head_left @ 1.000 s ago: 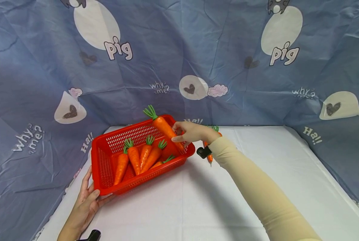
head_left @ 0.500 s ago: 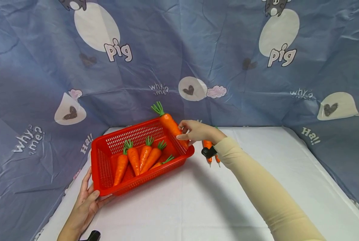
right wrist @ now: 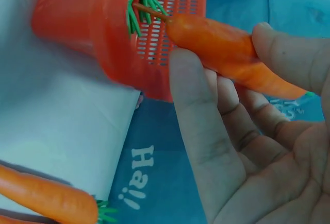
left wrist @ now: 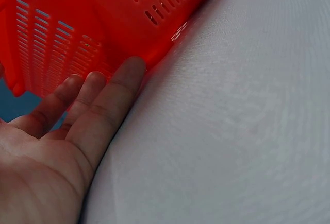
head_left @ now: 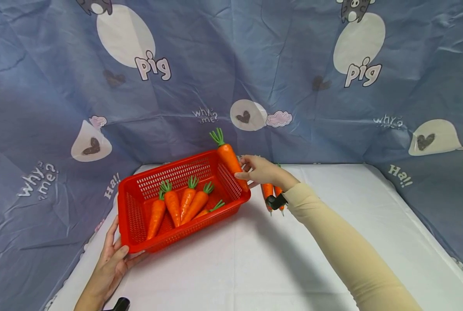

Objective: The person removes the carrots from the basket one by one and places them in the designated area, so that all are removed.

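A red plastic basket (head_left: 185,235) with slotted walls stands at the left on the white table, several orange carrots (head_left: 172,207) with green tops inside. My left hand (head_left: 109,268) holds its near left corner, thumb at the rim. In the left wrist view, the fingers (left wrist: 103,110) lie nearly straight against the basket's wall low down. Over the basket's right end, my right hand (head_left: 260,170) pinches a carrot (head_left: 231,160) between thumb and fingers. That carrot leans, green top up and to the left. In the right wrist view its thin root tip points toward the basket.
Just right of the basket, carrots (head_left: 267,190) lie on the white tablecloth (head_left: 216,276), partly hidden by my right wrist and its black camera mount (head_left: 276,201). A blue printed curtain (head_left: 313,99) hangs behind the table.
My right hand has shifted right with the carrot, from over the basket's inside to its right end. More of the carrots on the table shows. The left hand and basket have stayed put.
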`<state>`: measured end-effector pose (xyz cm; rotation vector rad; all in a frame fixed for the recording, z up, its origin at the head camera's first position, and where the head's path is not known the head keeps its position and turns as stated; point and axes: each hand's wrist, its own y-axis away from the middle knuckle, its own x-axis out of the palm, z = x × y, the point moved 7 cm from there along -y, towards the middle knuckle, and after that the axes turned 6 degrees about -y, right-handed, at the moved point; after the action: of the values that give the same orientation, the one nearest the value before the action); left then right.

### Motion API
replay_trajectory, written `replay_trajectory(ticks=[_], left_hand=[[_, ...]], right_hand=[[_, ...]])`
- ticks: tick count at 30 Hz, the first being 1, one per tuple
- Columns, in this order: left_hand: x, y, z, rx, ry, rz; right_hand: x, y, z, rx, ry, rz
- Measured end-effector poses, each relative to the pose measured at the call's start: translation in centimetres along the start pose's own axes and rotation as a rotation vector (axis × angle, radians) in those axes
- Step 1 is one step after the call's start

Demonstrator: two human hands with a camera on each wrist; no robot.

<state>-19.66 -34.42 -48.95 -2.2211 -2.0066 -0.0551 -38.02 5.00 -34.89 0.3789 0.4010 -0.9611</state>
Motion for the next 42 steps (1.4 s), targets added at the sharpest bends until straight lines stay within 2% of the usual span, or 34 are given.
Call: replay_trajectory(ticks=[9, 17, 42], left_hand=[[0.0, 0.1, -0.1, 0.017, 0.003, 0.012], [0.1, 0.0, -0.2, 0.015, 0.007, 0.014], [0.0, 0.0, 0.1, 0.002, 0.006, 0.011]], right_hand=[[-1.1, 0.4, -1.4, 0.013, -0.091, -0.094], [-2.2, 1.1, -3.1, 0.065, -0.092, -0.126], [-5.2, 3.6, -8.5, 0.201, -0.151, -0.157]])
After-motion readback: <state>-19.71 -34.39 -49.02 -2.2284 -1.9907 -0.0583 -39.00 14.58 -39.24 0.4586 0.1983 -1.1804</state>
